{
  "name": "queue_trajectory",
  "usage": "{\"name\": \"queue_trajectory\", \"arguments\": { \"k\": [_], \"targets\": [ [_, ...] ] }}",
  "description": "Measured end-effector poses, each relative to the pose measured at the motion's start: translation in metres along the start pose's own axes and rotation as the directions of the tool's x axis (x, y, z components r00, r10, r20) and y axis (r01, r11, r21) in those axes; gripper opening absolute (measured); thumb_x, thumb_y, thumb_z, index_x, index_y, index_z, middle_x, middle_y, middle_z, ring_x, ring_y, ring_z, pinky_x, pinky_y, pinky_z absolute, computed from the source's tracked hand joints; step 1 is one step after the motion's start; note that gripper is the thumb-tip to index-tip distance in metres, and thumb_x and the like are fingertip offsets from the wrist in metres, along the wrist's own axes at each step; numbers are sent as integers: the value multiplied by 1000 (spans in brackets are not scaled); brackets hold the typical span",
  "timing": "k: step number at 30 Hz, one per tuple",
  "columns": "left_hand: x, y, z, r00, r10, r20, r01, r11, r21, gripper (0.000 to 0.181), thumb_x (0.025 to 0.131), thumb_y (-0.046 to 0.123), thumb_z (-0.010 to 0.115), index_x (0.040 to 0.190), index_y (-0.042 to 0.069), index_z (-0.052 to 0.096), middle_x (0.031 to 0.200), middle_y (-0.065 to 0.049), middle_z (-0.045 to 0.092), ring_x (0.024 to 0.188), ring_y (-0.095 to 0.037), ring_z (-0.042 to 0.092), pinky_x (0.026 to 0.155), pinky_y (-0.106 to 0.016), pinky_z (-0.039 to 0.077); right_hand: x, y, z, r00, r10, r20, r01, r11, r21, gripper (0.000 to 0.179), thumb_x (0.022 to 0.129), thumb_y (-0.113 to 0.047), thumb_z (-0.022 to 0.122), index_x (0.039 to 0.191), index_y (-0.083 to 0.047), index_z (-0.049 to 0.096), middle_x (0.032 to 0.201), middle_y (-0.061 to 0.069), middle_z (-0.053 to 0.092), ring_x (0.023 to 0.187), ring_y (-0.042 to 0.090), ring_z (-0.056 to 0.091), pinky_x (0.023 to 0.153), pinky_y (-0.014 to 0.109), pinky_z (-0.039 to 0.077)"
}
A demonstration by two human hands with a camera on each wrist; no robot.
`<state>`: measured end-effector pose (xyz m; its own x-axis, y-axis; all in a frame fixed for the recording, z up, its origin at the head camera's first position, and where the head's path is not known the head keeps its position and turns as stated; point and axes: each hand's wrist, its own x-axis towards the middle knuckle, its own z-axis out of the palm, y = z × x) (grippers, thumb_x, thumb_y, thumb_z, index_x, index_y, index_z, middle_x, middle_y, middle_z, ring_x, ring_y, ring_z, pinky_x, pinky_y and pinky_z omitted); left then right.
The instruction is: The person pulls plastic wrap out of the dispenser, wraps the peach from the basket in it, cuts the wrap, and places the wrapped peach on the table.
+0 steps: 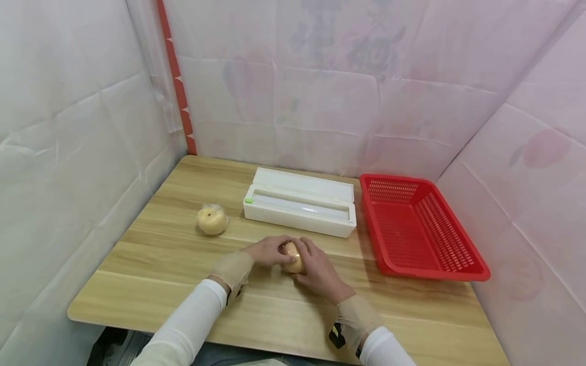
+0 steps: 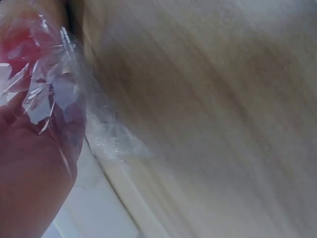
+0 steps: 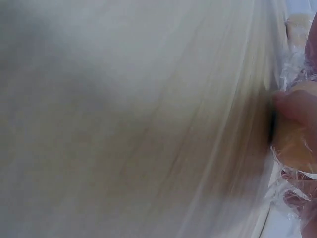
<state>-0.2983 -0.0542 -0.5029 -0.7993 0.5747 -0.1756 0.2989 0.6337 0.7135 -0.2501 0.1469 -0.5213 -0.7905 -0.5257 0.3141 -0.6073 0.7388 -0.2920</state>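
Note:
Near the middle of the table, a round yellowish fruit point(image 1: 293, 257) is held between both hands, with clear cling film around it. My left hand point(image 1: 270, 251) curls round its left side, and loose film point(image 2: 111, 134) sticks out past the fingers in the left wrist view. From the right, my right hand point(image 1: 319, 269) grips the same fruit with curled fingers. The right wrist view shows the fruit point(image 3: 292, 144) at its right edge, with crumpled film about it. Fingers hide much of the fruit.
Behind the hands stands a white cling film box point(image 1: 297, 223), lid up, with a roll inside. A second yellow fruit point(image 1: 212, 219), wrapped in film, sits to the left. On the right is a red plastic basket point(image 1: 386, 244). Pale sheeting point(image 1: 320, 101) encloses the wooden table point(image 1: 151, 274).

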Motion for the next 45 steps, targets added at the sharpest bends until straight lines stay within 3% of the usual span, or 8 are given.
{"name": "queue_trajectory", "arguments": {
  "k": [6, 10, 14, 17, 27, 31, 37, 45],
  "targets": [
    [4, -6, 3, 999, -36, -31, 35, 999, -16, 66, 93, 54, 58, 145, 16, 48, 130, -7, 62, 119, -22, 55, 103, -43, 45, 7, 5, 2, 1000, 5, -12, -4, 1000, 27, 84, 75, -32, 86, 143, -4, 45, 129, 18, 56, 108, 33, 60, 89, 51, 52],
    [0, -6, 2, 983, 105, -150, -84, 987, 137, 70, 92, 53, 60, 146, 11, 45, 143, -13, 53, 134, -31, 46, 113, -49, 38, 10, 8, 0, 999, 31, -7, -31, 999, 41, 85, 71, -33, 87, 141, -3, 48, 124, 18, 60, 106, 32, 60, 86, 50, 52],
    [-7, -4, 5, 872, 431, -232, -317, 859, 402, 61, 83, 32, 74, 136, 8, 54, 135, -13, 57, 128, -30, 50, 110, -46, 41, 10, 13, -3, 996, 88, 23, -89, 994, 60, 86, 69, -37, 85, 140, -4, 49, 123, 19, 61, 108, 33, 60, 88, 50, 51],
    [-11, -4, 11, 799, 564, -209, -396, 754, 524, 69, 71, 19, 81, 134, 7, 54, 128, -13, 59, 122, -29, 56, 104, -43, 48, 12, 15, -5, 990, 137, 43, -140, 987, 81, 84, 69, -39, 83, 138, -4, 51, 122, 19, 62, 106, 32, 61, 85, 48, 52],
    [-7, 2, 37, 799, 567, -199, -267, 631, 729, 81, 71, 41, 84, 137, 7, 51, 126, -6, 58, 119, -23, 57, 104, -37, 48, 8, 7, -7, 921, 304, 243, -377, 853, 360, 69, 71, -42, 80, 126, -9, 54, 97, -1, 63, 80, 10, 59, 64, 25, 51],
    [-6, 8, 36, 792, 579, -194, -299, 645, 703, 83, 73, 43, 83, 139, 7, 48, 128, -6, 59, 119, -22, 58, 102, -36, 49, 7, 3, -15, 891, 360, 276, -446, 807, 388, 74, 71, -45, 79, 128, -8, 51, 96, 3, 63, 79, 13, 60, 63, 28, 51],
    [-11, 19, 26, 794, 567, -218, -378, 742, 554, 88, 68, 47, 87, 138, 12, 48, 125, -4, 59, 104, -16, 62, 87, -32, 55, 10, -2, -33, 869, 376, 322, -487, 769, 415, 76, 77, -52, 74, 130, -6, 48, 98, 6, 63, 80, 16, 61, 64, 29, 52],
    [-22, 31, 23, 879, 424, -217, -389, 902, 188, 82, 70, 37, 88, 134, 6, 49, 119, -4, 61, 101, -13, 61, 83, -25, 56, 10, -8, -49, 851, 367, 375, -516, 713, 474, 70, 93, -56, 56, 144, -11, 42, 117, 8, 60, 98, 18, 59, 80, 32, 50]
  ]
}}
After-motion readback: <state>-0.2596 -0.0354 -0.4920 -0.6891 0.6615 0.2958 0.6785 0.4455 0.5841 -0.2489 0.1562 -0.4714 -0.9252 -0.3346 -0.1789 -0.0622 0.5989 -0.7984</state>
